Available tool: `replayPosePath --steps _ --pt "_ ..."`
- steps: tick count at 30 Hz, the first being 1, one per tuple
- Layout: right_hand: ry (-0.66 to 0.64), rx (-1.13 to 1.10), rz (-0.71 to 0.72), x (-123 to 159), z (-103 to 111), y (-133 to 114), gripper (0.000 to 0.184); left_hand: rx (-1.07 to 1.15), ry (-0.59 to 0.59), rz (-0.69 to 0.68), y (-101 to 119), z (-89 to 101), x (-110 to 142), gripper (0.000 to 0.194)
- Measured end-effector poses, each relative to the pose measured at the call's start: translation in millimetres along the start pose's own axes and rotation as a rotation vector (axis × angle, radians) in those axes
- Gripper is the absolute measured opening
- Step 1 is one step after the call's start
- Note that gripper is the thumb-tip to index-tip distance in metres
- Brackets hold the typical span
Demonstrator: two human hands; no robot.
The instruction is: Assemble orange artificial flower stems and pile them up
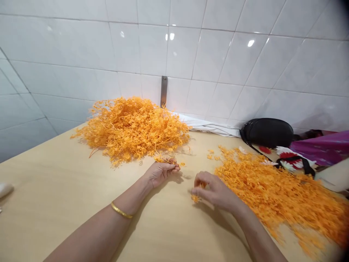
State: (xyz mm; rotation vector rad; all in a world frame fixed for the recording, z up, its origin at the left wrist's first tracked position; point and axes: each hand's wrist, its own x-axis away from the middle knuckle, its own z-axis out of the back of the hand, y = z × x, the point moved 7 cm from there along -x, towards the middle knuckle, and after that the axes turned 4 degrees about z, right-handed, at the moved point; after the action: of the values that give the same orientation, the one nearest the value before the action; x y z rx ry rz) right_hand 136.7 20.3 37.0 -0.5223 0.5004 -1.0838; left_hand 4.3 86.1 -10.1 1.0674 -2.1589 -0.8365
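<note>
My left hand point(162, 171), palm up, pinches a thin orange artificial flower stem point(163, 160) just in front of a big heap of orange artificial flower stems point(136, 127). To the right, my right hand point(214, 189) is curled with its fingers closed on a small orange flower piece point(195, 198), partly hidden by the fingers. A loose pile of small orange flower pieces point(272, 185) spreads over the table at the right, beyond and beside my right forearm.
A pale wooden table point(68, 189) stands against a white tiled wall point(152, 47). At the back right lie a black pouch point(268, 133), a purple cloth or bag point(324, 147) and red and white flowers point(290, 160). White cloth point(207, 125) lines the wall. A metal bracket point(164, 91) rises behind the heap.
</note>
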Motion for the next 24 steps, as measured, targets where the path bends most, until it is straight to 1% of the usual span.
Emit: replayPosePath --steps 1,2,3,5,6,7,8,9,11,13,15,17,20,23,24 --pt "-0.033 0.133 -0.002 1.5 -4.6 -0.5 0.023 -0.012 0.012 -0.008 -0.1 1.2 -0.7 0.012" --pt "-0.032 0.255 -0.016 2.6 -5.6 1.8 0.021 -0.028 0.022 -0.015 -0.1 2.1 -1.3 0.01" --pt "0.003 0.361 -0.042 3.1 -3.0 6.1 0.019 -0.049 0.028 -0.024 -0.2 2.4 -1.6 0.009" --pt "0.148 0.488 -0.103 3.1 10.0 14.7 0.014 -0.115 0.026 -0.039 -1.0 0.7 -1.5 0.007" --pt "0.231 0.486 -0.121 2.9 17.0 17.1 0.015 -0.154 0.025 -0.049 -1.7 -0.9 -1.2 0.007" --pt "0.3 0.431 -0.125 2.2 22.2 17.9 0.017 -0.193 0.025 -0.059 -2.6 -2.6 -0.7 0.007" --pt "0.343 0.33 -0.116 0.9 24.5 17.4 0.02 -0.231 0.031 -0.068 -3.7 -4.2 -0.2 0.009" --pt "0.358 0.198 -0.099 -1.1 23.3 15.6 0.023 -0.263 0.038 -0.075 -5.0 -5.7 0.3 0.01" --pt "0.341 -0.05 -0.072 -5.8 14.0 9.7 0.027 -0.313 0.048 -0.083 -7.3 -8.8 1.5 0.014" --pt "0.296 -0.174 -0.06 -9.6 0.1 3.4 0.027 -0.348 0.049 -0.089 -8.6 -11.7 3.0 0.016" --pt "0.26 -0.208 -0.046 -12.0 -11.9 -0.6 0.026 -0.38 0.033 -0.105 -7.9 -15.1 4.8 0.016" --pt "0.261 -0.224 -0.03 -13.0 -17.5 -1.7 0.028 -0.405 0.011 -0.118 -7.3 -18.0 6.5 0.017" --pt "0.301 -0.191 0.023 -12.9 -15.9 -6.4 0.027 -0.435 0.001 -0.128 -8.1 -19.2 7.4 0.019" --pt "0.295 -0.082 0.119 -9.4 -12.6 -25.1 0.027 -0.441 -0.001 -0.139 -10.2 -18.5 4.9 0.017" --pt "0.28 -0.086 0.142 -7.0 -11.5 -33.3 0.027 -0.442 0.006 -0.146 -10.0 -17.8 3.4 0.016"
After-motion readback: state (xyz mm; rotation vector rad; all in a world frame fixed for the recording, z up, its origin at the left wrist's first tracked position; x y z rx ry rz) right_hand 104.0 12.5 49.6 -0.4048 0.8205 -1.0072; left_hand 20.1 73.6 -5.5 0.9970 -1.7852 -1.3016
